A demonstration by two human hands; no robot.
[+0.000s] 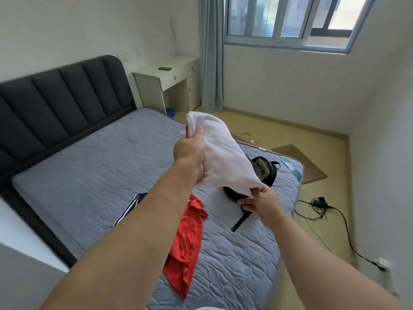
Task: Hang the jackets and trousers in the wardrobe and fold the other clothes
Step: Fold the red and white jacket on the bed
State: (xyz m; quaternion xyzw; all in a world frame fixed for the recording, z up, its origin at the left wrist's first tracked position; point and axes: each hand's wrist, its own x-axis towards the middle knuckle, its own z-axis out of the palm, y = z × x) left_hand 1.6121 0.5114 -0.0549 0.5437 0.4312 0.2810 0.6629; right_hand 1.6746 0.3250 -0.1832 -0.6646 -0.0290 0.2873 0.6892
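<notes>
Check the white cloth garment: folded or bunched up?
Bunched up: white cloth garment hangs crumpled between left hand and right hand.

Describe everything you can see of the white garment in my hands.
The white garment is soft cloth, bunched and creased, with a red bit showing at its upper edge. It is held in the air above the mattress, slanting down to the right. The left hand grips its upper part; the right hand pinches its lower corner.
</notes>
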